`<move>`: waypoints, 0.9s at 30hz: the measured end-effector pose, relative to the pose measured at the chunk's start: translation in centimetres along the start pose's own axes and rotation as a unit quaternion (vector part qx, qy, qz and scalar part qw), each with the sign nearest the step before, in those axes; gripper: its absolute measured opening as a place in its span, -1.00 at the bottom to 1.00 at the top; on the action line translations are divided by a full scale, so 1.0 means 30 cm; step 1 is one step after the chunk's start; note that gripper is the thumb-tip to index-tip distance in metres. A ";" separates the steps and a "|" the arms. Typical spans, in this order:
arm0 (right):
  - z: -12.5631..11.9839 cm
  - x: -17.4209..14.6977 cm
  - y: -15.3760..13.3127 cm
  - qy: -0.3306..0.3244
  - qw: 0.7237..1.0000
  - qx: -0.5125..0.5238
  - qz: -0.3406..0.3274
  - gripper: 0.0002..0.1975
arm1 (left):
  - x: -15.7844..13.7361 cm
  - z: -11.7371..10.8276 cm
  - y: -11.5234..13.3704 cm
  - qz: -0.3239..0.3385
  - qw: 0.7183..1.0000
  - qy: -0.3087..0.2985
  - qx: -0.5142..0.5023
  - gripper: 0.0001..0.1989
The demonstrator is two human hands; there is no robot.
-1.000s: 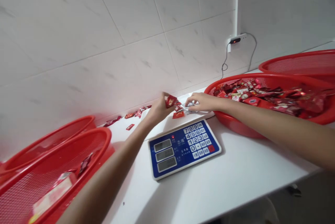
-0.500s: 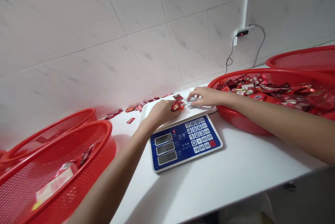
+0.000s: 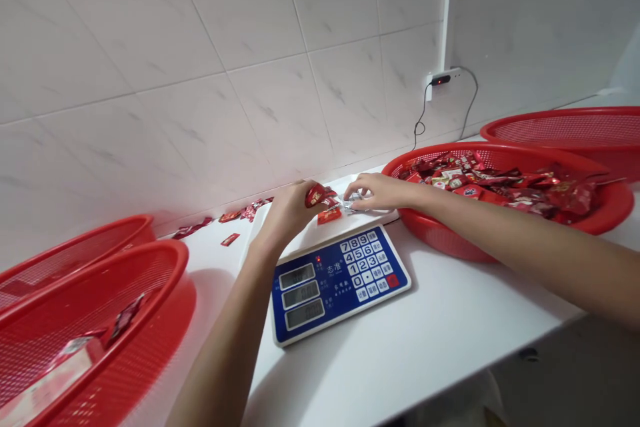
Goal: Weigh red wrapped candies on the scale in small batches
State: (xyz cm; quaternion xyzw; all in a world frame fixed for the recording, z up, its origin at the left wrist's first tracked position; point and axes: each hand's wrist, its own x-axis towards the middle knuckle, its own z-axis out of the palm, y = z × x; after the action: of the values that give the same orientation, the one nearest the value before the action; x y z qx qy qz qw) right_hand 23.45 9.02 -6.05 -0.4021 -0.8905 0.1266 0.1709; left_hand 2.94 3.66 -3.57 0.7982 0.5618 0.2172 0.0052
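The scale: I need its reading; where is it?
In the head view, the scale stands mid-picture on the table, left of the heaped red basket, with the left hand and right hand over its tray.

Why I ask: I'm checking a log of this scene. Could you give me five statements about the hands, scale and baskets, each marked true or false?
1. The left hand holds a red packet. True.
2. The right hand is inside a basket. False: it is at a silvery packet on the scale's white tray.
3. A red basket with many packets stands right of the scale. True.
4. The scale's front panel is green. False: it is blue.
5. A black adapter by the wall shows a red light. True.
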 end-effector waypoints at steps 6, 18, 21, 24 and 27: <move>-0.005 -0.002 -0.006 0.002 1.000 -0.009 0.006 -0.69 | -0.020 0.037 -0.001 0.027 0.997 -0.063 0.029 -0.88; 0.003 0.008 0.018 0.005 1.000 -0.002 -0.013 -0.71 | -0.023 -0.064 -0.058 -0.038 0.998 0.048 -0.023 -0.87; 0.000 0.005 0.016 0.002 1.000 -0.001 -0.009 -0.69 | -0.021 -0.070 -0.071 -0.059 0.991 0.117 -0.040 -0.83; -0.006 0.001 0.008 -0.003 1.000 -0.007 -0.003 -0.69 | -0.022 -0.054 -0.061 -0.055 0.989 0.130 -0.037 -0.78; -0.009 -0.001 0.003 -0.005 1.000 -0.008 -0.004 -0.70 | -0.027 -0.039 -0.041 -0.049 0.991 0.124 -0.010 -0.71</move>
State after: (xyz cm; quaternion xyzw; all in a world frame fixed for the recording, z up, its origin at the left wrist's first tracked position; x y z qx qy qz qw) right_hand 23.66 9.08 -5.84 -0.3993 -0.8940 0.1204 0.1638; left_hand 1.22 3.11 -3.10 0.7362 0.5945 0.3201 -0.0459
